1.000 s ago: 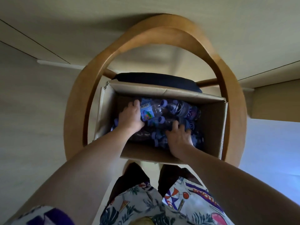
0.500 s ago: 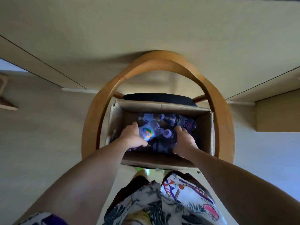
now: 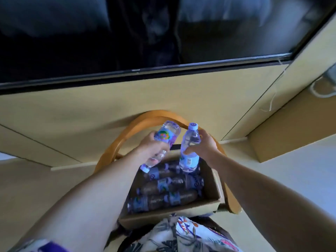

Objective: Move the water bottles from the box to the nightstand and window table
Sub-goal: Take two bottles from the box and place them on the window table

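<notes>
Now my left hand (image 3: pixel 154 144) curls round a clear plastic water bottle with a rainbow label (image 3: pixel 164 138), cap tipped down toward me, since I gripped it as it lay. My right hand (image 3: pixel 201 146) pinches a second clear bottle with a pale blue cap (image 3: pixel 190 148) upright at its shoulder, ready to stand. Both hang above the far edge of the brown cardboard box (image 3: pixel 214 186), which sits on a curved wooden chair (image 3: pixel 116 148). Two are lifted out; about six more bottles (image 3: pixel 169 186) lie on their sides inside.
</notes>
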Available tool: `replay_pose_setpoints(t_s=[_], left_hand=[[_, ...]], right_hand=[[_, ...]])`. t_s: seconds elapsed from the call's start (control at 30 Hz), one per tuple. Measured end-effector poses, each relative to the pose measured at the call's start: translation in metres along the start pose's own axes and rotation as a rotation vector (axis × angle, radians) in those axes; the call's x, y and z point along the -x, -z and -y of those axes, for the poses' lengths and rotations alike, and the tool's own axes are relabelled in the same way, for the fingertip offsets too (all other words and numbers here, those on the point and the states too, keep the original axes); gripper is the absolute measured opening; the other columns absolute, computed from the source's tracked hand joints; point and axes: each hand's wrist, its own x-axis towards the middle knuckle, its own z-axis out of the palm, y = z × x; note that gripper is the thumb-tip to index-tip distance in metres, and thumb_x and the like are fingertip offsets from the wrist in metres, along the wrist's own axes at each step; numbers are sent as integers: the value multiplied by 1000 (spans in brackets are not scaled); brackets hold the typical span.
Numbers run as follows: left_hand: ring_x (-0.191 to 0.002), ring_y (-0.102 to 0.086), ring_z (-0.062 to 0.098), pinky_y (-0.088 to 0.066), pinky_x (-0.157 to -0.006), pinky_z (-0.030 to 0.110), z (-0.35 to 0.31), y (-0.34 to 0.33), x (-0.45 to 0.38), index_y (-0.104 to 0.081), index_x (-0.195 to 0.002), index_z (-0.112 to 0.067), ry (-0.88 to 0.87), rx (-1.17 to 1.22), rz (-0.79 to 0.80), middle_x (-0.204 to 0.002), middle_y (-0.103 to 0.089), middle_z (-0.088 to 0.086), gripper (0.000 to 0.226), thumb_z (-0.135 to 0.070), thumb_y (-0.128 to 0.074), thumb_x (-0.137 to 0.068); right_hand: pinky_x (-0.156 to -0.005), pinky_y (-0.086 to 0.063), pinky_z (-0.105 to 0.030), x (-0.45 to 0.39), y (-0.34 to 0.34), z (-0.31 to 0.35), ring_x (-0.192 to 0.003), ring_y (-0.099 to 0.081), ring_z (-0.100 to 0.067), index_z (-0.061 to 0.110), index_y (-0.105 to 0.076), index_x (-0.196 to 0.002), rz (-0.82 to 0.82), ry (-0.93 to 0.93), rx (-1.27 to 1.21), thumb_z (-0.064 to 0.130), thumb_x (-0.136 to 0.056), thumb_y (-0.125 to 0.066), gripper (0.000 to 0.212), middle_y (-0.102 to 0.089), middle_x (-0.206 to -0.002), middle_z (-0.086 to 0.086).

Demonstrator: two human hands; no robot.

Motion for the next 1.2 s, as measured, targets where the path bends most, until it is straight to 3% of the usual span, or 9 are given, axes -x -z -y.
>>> replay_pose_setpoints(t_s=[0.13,0.23,0.37,0.57,0.63,0.77,0.9,1.03,1.2], left_hand=[[-55,-56,24,-52,-58,39,-41,0,18,-56,-116,-16,-144,-12,129,-74,-63,9,68,-18,-82,-53],[-57,-66,21,-57,-56,33,-65,-12,32,-58,-111,-10,-278,-57,185,-74,-72,7,52,-9,-85,-66],[-69,-74,28,-58,-56,34,-94,-46,53,-65,-87,-9,-371,-56,292,-81,-76,16,19,-9,-79,-74],[-53,-60,26,-50,-50,32,-126,-129,106,-67,-85,-6,-310,21,633,-71,-65,12,52,-33,-94,-50],[-53,-59,25,-49,-52,33,-129,-164,125,-66,-85,-8,-323,-1,709,-72,-65,11,63,-45,-98,-45],[-64,-74,29,-56,-49,32,-134,-238,172,-73,-104,-9,-484,-174,755,-89,-78,18,70,-56,-90,-57],[-64,-74,29,-56,-48,33,-138,-323,225,-70,-101,-10,-571,-309,823,-85,-78,18,50,-47,-87,-73],[-81,-77,33,-59,-57,31,-130,-416,280,-73,-114,-6,-591,-341,922,-97,-79,16,52,-45,-81,-81],[-73,-77,33,-56,-49,29,-112,-520,343,-76,-108,-9,-598,-359,997,-92,-79,17,49,-48,-82,-80]], right_hand=[[-64,-51,-28,30,32,19,-76,-69,-18,27,-61,-97,-141,6,-319,-1,-51,-91,62,-74,-92,0],[-64,-56,-30,66,55,26,-74,-72,-11,29,-66,-98,-245,30,-496,2,-50,-92,60,-76,-87,8],[-75,-61,-40,117,81,19,-88,-74,-22,23,-66,-110,-373,71,-727,15,-48,-90,67,-74,-99,2],[-51,-53,-30,187,134,-15,-72,-71,-24,16,-66,-111,-498,143,-1005,16,-74,-84,40,-69,-86,-3],[-58,-55,-32,207,152,-31,-81,-68,-27,18,-65,-114,-496,158,-1101,19,-80,-78,36,-67,-92,-6],[-70,-57,-35,249,197,-66,-73,-65,-27,17,-62,-103,-464,246,-1322,22,-83,-67,21,-65,-83,-7],[-77,-60,-46,300,251,-112,-83,-72,-36,15,-71,-86,-516,294,-1344,35,-84,-76,21,-72,-92,-17],[-96,-52,-63,357,313,-171,-113,-62,-50,13,-60,-113,-603,322,-1239,38,-76,-87,52,-62,-129,-34],[-81,-61,-48,426,381,-239,-86,-71,-39,10,-60,-121,-752,295,-1203,36,-85,-76,47,-68,-114,-28]])
